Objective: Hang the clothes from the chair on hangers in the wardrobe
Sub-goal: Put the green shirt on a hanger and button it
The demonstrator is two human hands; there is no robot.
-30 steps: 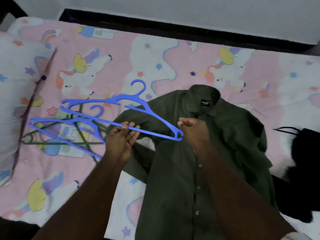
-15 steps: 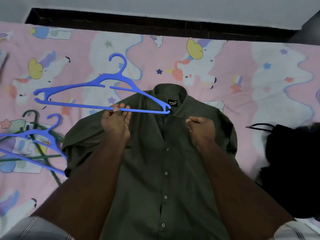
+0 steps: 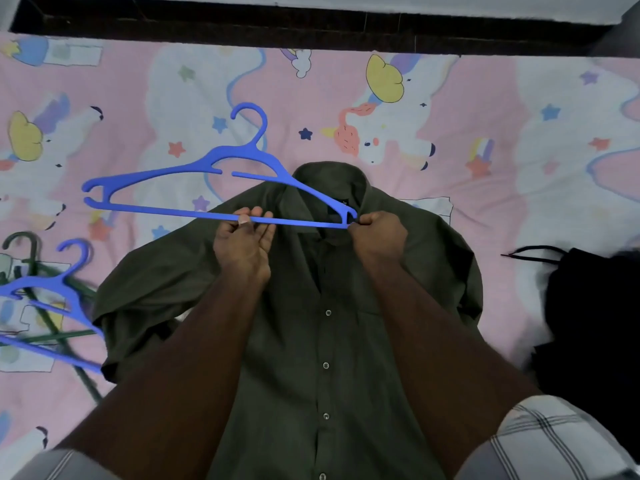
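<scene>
A dark olive button-up shirt (image 3: 329,341) lies flat on the bed, collar away from me. Above its collar I hold a blue plastic hanger (image 3: 194,171), hook pointing away. My left hand (image 3: 244,242) pinches the hanger's bottom bar near its middle. My right hand (image 3: 377,235) is curled at the shirt's collar opening, right at the hanger's right tip, gripping the collar fabric there. The hanger's right end lies over the collar; its left end sticks out over the bedsheet.
More hangers, blue (image 3: 52,289) and dark green (image 3: 41,327), lie in a heap at the left. A black garment (image 3: 595,323) with a strap sits at the right. The pink unicorn bedsheet (image 3: 485,116) covers the bed; a dark bed edge (image 3: 311,26) runs along the far side.
The view shifted so the shirt sits centred. My left hand carried the blue hanger right and up to the collar. My right hand rose from the shirt front to the collar at the hanger's tip.
</scene>
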